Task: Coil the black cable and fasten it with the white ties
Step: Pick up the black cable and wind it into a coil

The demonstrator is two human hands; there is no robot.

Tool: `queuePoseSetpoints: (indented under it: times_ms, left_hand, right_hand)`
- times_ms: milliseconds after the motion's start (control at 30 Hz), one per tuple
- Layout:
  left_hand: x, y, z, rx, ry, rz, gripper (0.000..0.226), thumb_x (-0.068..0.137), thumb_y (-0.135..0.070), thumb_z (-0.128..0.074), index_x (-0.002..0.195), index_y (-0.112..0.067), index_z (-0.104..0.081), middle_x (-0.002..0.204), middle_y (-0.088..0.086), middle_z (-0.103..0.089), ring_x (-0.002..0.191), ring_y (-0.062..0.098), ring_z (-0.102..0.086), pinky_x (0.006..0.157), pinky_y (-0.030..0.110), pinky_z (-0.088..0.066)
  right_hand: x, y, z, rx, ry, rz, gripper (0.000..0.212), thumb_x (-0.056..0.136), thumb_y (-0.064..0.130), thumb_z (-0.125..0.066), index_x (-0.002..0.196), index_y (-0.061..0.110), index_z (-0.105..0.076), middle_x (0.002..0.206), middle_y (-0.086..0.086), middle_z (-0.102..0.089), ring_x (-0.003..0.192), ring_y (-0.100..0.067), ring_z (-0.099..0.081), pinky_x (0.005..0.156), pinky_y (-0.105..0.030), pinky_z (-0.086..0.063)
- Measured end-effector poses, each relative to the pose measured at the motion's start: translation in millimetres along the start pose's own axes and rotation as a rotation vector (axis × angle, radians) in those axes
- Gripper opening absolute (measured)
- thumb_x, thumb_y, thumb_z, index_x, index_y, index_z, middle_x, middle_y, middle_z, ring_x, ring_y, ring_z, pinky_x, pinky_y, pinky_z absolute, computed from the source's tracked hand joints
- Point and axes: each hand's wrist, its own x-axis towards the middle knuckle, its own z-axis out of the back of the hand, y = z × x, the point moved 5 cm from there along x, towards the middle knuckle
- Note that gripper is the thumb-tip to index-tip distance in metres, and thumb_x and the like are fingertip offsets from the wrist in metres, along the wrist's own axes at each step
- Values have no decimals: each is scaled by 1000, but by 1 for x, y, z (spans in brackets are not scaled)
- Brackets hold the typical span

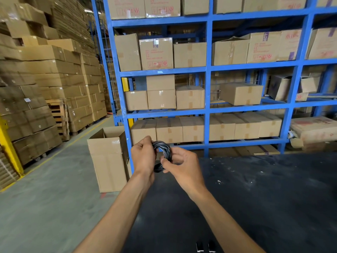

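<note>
Above the near edge of the dark, scuffed table (264, 194), I hold the coiled black cable (162, 155) up in the air between both hands. My left hand (143, 155) is curled shut around the left side of the coil, fingers wrapped over the top of the loops. My right hand (184, 166) is half closed, thumb and fingertips pinching the coil's lower right side, where pale streaks cross the black strands; they may be the white ties, though I cannot tell for sure, nor whether any is fastened. I judge the coiling done and the tying in hand. What could go wrong: if my left grip slackens while the right fiddles with a tie, the springy loops would fan apart and the bundle would lose its shape; a tie caught on only some strands would leave the rest free to slip out. Past my hands stands a blue steel rack (207, 110) stacked with brown cardboard boxes, and an open tall cardboard carton (107, 161) sits on the grey floor just left of the table. Nothing crowds the coil itself; two small dark clips (206, 246) lie at the table's near edge.
</note>
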Motion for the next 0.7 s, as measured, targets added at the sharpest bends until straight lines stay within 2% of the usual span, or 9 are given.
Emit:
queuePoseSetpoints:
  times_ms: [133, 267, 333, 433, 500, 567, 633, 700]
  left_hand:
    - [8, 8, -5, -106, -24, 88, 37, 92, -18, -46, 55, -14, -46, 41, -3, -50, 42, 15, -39, 46, 25, -33]
    - [13, 15, -8, -108, -15, 106, 37, 93, -21, -46, 57, -15, -48, 39, -5, -52, 38, 12, -45, 45, 23, -38]
    - [17, 20, -9, -88, 30, 142, 34, 95, -23, -46, 63, -14, -52, 40, -4, -54, 34, 9, -48, 42, 19, -42]
    - [24, 23, -10, -28, 138, 176, 35, 99, -27, -43, 69, -13, -54, 43, -3, -56, 36, 8, -45, 51, 24, -44]
    - [26, 25, -9, -49, 222, 215, 40, 101, -33, -40, 70, -13, -56, 49, 0, -59, 41, 10, -47, 55, 27, -45]
    - [28, 27, -7, -68, 314, 244, 45, 101, -42, -37, 77, -13, -62, 62, 5, -67, 53, 15, -59, 64, 31, -51]
    - [33, 30, -2, -84, 384, 255, 55, 100, -51, -35, 97, -8, -70, 87, 14, -72, 79, 24, -66, 80, 39, -54]
    - [38, 32, 4, -84, 461, 209, 68, 97, -59, -28, 115, -7, -69, 106, 15, -73, 95, 26, -68, 83, 39, -54]
  right_hand:
    - [2, -7, -1, 48, -18, -8, 24, 87, 6, -74, 102, 24, -72, 85, 9, -78, 79, -6, -75, 60, -19, -59]
    - [2, -15, -1, 73, -17, -18, 31, 89, 4, -71, 96, 34, -71, 82, 12, -78, 82, -8, -76, 65, -21, -61]
    - [6, -18, 1, 69, -24, -25, 34, 88, 2, -71, 92, 37, -72, 82, 9, -79, 79, -10, -77, 63, -22, -61]
    - [14, -23, 4, 73, -19, -43, 33, 88, 1, -71, 93, 34, -75, 82, 9, -80, 79, -11, -77, 61, -24, -62]
    - [20, -27, 5, 71, -2, -56, 25, 88, 3, -71, 102, 23, -77, 84, 9, -80, 81, -11, -77, 62, -25, -62]
    - [25, -30, 5, 79, 3, -71, 24, 87, 4, -73, 100, 23, -77, 84, 10, -80, 81, -11, -77, 62, -25, -62]
    - [29, -32, 7, 85, -1, -88, 25, 87, 2, -73, 100, 22, -77, 82, 11, -79, 80, -10, -77, 61, -24, -62]
    - [32, -33, 9, 89, 0, -100, 23, 87, 1, -72, 100, 19, -78, 80, 11, -79, 78, -10, -77, 60, -22, -61]
